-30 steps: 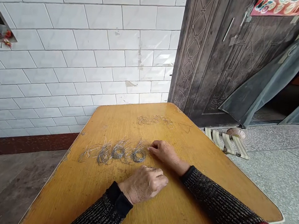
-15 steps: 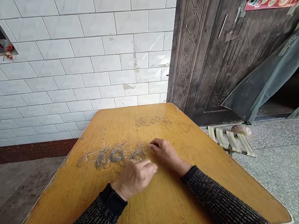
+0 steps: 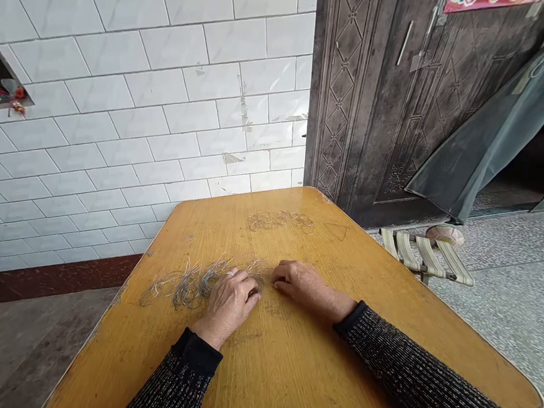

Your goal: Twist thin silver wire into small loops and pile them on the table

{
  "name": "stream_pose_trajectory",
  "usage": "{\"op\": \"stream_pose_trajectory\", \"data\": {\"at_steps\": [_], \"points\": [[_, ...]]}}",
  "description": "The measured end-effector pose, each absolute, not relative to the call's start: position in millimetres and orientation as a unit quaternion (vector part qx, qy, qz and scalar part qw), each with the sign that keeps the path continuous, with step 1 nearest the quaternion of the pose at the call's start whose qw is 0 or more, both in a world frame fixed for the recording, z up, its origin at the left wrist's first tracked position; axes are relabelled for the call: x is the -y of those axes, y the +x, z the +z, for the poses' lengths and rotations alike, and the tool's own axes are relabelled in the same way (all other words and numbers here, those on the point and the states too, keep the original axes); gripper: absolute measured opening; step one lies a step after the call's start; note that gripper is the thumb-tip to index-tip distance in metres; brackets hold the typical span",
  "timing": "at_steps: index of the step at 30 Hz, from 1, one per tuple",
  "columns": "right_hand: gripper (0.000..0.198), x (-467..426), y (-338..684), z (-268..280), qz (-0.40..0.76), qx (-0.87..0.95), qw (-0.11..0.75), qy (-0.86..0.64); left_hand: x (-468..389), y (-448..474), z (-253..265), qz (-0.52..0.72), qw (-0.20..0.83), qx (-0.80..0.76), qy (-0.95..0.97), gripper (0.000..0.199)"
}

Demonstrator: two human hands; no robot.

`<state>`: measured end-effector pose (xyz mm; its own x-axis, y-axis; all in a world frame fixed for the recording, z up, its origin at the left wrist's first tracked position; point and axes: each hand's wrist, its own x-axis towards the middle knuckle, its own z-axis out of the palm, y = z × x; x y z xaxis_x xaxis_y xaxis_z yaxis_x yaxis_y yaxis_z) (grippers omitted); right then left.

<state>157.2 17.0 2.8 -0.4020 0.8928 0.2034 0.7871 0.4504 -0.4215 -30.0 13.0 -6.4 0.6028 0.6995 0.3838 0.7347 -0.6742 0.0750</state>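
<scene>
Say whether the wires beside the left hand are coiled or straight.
Coiled: the wires bend round in loops beside the left hand, with loose ends sticking out.

Two bare hands, one left hand wearing one ring and one right hand, meet at one tabletop, where at least three overlapping wire bundles lie toward the left edge, their exact number hidden by fingers. Near the far edge sits one cluster of wire loops, too tangled to count, with one separate bent wire by the right edge. Beyond that edge stand one four-strap stool and one round object.
</scene>
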Motion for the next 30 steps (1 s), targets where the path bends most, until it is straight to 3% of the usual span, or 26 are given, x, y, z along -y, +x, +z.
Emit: {"op": "stream_pose_trajectory", "data": {"at_steps": [16,20,25,30], "points": [[0.018,-15.8,177.2,14.3,0.076,0.885,0.233,-0.396,-14.0,-29.8,-8.3,-0.203,0.046,0.415,-0.886,0.006],[0.019,-13.7,185.7,21.7,0.149,0.861,0.297,-0.385,-14.4,-29.7,-9.9,-0.209,0.052,0.417,-0.883,0.005],[0.019,-10.8,199.0,31.7,0.33,0.762,0.41,-0.376,-15.5,-30.2,-12.8,-0.202,0.059,0.424,-0.881,0.006],[0.019,-14.4,196.2,31.9,0.373,0.664,0.526,-0.378,-14.0,-30.7,-9.5,-0.248,0.039,0.423,-0.871,0.007]]}}
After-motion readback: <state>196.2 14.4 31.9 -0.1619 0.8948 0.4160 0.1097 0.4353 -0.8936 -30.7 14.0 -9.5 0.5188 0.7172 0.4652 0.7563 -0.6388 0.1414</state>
